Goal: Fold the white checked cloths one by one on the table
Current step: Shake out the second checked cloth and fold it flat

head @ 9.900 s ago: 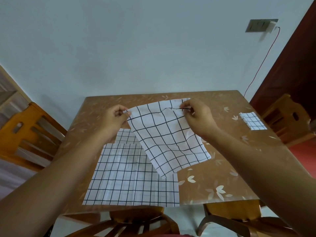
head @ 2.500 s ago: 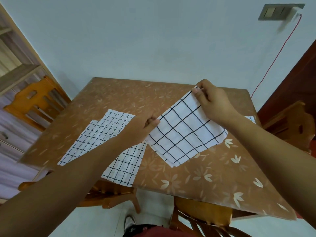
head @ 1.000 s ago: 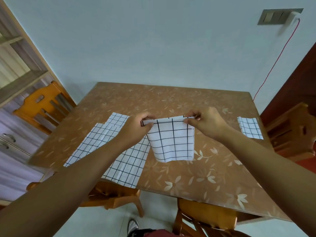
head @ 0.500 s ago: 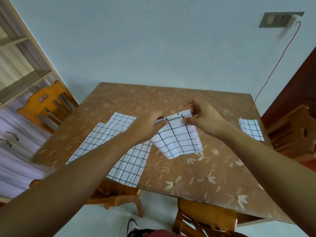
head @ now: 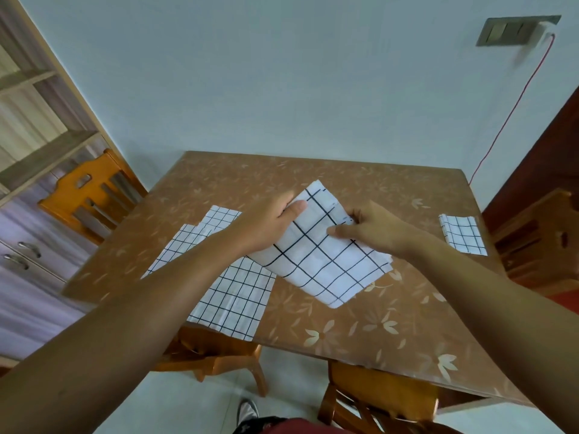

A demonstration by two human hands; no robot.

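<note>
A white checked cloth (head: 326, 261), folded into a narrow strip, slants above the middle of the brown table (head: 360, 327). My left hand (head: 269, 223) grips its upper left edge, thumb on top. My right hand (head: 369, 227) pinches its upper right edge. The lower end droops to the tabletop. Under my left forearm lies a flat pile of unfolded checked cloths (head: 232, 296) that reaches the front edge. A small folded checked cloth (head: 463, 234) rests near the right edge.
Orange wooden chairs stand at the left (head: 91, 195), at the right (head: 539, 236) and under the front edge (head: 379, 399). A shelf unit with drawers (head: 28, 151) fills the far left. A wall socket with a red cable (head: 513, 29) is behind the table.
The cloth went from a wide sheet held up by two corners to a narrow folded strip. Over the last second my hands turned it to a slant and drew closer together.
</note>
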